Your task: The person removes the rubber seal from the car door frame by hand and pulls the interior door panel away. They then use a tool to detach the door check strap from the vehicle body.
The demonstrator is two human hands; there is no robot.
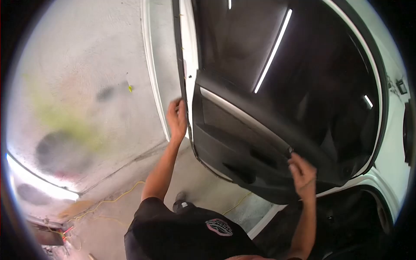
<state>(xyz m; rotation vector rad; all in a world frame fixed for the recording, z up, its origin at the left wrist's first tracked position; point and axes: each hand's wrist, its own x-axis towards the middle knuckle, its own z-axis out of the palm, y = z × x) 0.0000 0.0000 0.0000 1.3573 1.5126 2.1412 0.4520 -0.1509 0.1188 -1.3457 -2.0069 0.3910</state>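
Observation:
A car door stands open in front of me, its black inner door panel (pixel 225 151) facing me below a dark window (pixel 242 47). My left hand (pixel 176 119) is at the door's outer edge, with bent fingers wrapped against the black rubber seal (pixel 183 93). Across the panel, my right hand (pixel 303 175) has its fingers pinched at the small inside door handle (pixel 290 150), at the lower end of the silver trim strip (pixel 242 115). The fingertips partly cover that handle.
A pale wall (pixel 95 52) with yellow-green and dark smudges rises at left. A bright tube light (pixel 43 180) lies low along it. A yellow cord (pixel 108 200) runs over the floor. The white car body (pixel 394 186) and dark interior (pixel 329 221) are at right.

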